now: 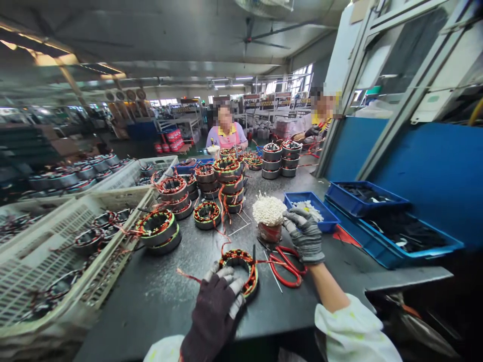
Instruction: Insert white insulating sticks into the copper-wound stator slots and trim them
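My left hand, in a dark glove with grey fingertips, grips the near left rim of a wound motor stator that lies flat on the table. Orange-red lead wires trail from this stator's copper windings. My right hand, in a striped grey glove, has its fingers curled against the right side of a bundle of thin white strips. That bundle stands upright in a reddish-brown holder. What the right fingertips pinch, if anything, is hidden. Red-handled scissors lie below my right hand.
Stacked stators stand farther back, with more at the left. White plastic crates holding stators line the left side. A blue tray of white pieces and blue bins sit at right. Two people work across the table.
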